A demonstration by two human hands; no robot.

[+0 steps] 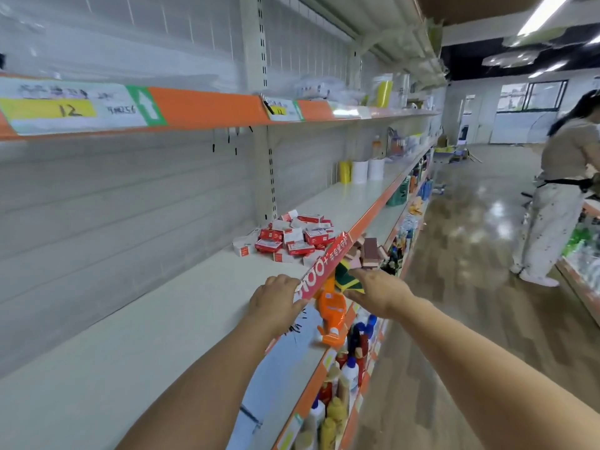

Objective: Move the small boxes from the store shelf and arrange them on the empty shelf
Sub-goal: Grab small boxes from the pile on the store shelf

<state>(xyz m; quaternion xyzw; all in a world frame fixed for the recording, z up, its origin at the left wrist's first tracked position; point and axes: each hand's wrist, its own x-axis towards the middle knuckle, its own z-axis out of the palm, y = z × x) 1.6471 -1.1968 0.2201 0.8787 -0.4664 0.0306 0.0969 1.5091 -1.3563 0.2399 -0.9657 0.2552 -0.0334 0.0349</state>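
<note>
Hands reach forward together at the front edge of a long white shelf [136,345]. The left hand [276,303] lies knuckles up, its fingers curled over the near end of a red banner strip [324,266] that runs slanting along the shelf lip; whether it grips the strip or only rests on it I cannot tell. The right hand [378,292] is on the strip's other side, fingers straight and pressed together, pointing left, touching a green and yellow packet [349,280] just below the strip. Under both hands hangs an orange spray bottle [331,315].

The small boxes [292,240], red and white, lie in a loose heap farther along the same shelf, beyond the hands and near its front edge. Brown sponges [368,253] sit just past the strip's far end. Bottles [347,375] crowd the shelf below. Rolls of cups [360,170] stand far down the shelf. Another person [558,196] stands in the aisle at right.
</note>
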